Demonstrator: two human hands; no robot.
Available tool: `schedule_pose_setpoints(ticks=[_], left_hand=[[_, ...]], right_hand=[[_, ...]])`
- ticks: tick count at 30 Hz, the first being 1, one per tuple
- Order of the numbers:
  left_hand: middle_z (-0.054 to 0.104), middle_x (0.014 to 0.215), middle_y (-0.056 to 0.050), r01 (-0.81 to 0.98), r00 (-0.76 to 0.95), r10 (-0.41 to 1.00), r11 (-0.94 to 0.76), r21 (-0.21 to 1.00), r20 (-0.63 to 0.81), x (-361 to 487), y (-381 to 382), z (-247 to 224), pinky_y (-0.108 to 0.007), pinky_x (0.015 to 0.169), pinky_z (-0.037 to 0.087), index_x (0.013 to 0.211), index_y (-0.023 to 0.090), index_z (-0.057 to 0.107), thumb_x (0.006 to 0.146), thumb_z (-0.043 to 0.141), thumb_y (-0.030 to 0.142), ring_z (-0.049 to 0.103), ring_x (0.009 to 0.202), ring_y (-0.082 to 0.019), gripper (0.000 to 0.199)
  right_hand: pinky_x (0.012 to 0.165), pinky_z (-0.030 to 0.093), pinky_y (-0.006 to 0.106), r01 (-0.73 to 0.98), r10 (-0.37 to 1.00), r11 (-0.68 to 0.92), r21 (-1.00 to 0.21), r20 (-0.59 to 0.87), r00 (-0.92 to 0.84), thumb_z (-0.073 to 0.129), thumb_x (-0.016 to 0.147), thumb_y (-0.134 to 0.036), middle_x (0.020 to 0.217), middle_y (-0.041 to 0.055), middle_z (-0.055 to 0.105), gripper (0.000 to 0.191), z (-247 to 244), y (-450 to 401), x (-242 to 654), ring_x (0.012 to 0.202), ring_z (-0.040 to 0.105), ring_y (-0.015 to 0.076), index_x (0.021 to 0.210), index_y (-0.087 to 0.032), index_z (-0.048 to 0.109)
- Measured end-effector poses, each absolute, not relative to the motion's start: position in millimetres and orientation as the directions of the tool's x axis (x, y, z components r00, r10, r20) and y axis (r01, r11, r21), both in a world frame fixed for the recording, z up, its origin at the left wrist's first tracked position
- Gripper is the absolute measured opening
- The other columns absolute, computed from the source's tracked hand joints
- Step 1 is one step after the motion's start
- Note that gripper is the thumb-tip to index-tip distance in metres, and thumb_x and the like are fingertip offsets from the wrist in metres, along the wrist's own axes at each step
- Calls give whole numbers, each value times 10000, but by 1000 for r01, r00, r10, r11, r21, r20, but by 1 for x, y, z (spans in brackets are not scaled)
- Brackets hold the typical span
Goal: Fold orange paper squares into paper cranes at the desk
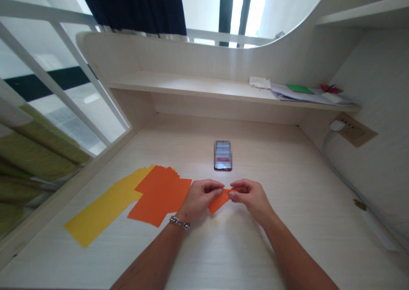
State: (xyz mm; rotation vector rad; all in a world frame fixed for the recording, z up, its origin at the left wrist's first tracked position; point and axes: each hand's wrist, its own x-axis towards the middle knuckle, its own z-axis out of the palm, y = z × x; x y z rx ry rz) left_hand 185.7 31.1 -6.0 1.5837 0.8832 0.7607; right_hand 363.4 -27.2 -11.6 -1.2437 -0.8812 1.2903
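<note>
A small piece of folded orange paper [218, 202] is held between both hands, just above the desk. My left hand [200, 197] pinches its upper left part between thumb and fingers; a chain bracelet [179, 222] circles that wrist. The paper's right end sits in a pinch of my right hand [250, 195]. Part of the paper is covered by the fingers. Left of my left hand lie overlapping orange sheets [159, 198], partly on top of a fanned row of yellow sheets [99, 216].
A phone [223, 155] with a lit screen lies beyond the hands. Behind it runs a shelf [191, 84] bearing papers [284, 92], a green sheet [299, 88] and a red folded piece [331, 88]. A cable [332, 164] hangs from a wall socket [357, 130] at right.
</note>
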Motion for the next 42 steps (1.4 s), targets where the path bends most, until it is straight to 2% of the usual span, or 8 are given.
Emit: schedule_pose_setpoints(ticks=[4, 10, 14, 42], left_hand=[[724, 929, -89, 122, 534, 845, -99, 988, 19, 189, 29, -5, -277, 737, 512, 935, 147, 705, 771, 625, 298, 658, 834, -193, 237], [726, 847, -72, 141, 553, 833, -114, 983, 17, 193, 24, 2, -260, 695, 495, 853, 141, 713, 789, 605, 360, 646, 779, -189, 252], [720, 862, -84, 91, 533, 846, -74, 993, 15, 194, 24, 1, -260, 690, 492, 868, 132, 702, 780, 622, 354, 640, 779, -184, 253], [718, 864, -92, 55, 573, 819, -27, 998, -9, 198, 21, 1, -261, 691, 471, 883, 124, 718, 789, 622, 345, 621, 778, -185, 258]], right_hand=[[649, 534, 329, -199, 974, -81, -977, -119, 191, 823, 539, -317, 727, 61, 719, 442, -10, -26, 363, 653, 666, 193, 912, -153, 649], [723, 544, 382, -206, 967, -36, -978, -86, 239, 820, 545, -350, 782, 83, 731, 519, -5, -27, 356, 733, 690, 239, 981, -160, 612], [766, 540, 396, -229, 947, 17, -973, -59, 317, 808, 574, -351, 828, 97, 735, 496, -4, -28, 353, 791, 692, 250, 987, -159, 611], [757, 543, 379, -230, 955, 1, -973, -67, 288, 788, 618, -302, 815, 99, 742, 415, -3, -30, 354, 778, 696, 236, 962, -148, 614]])
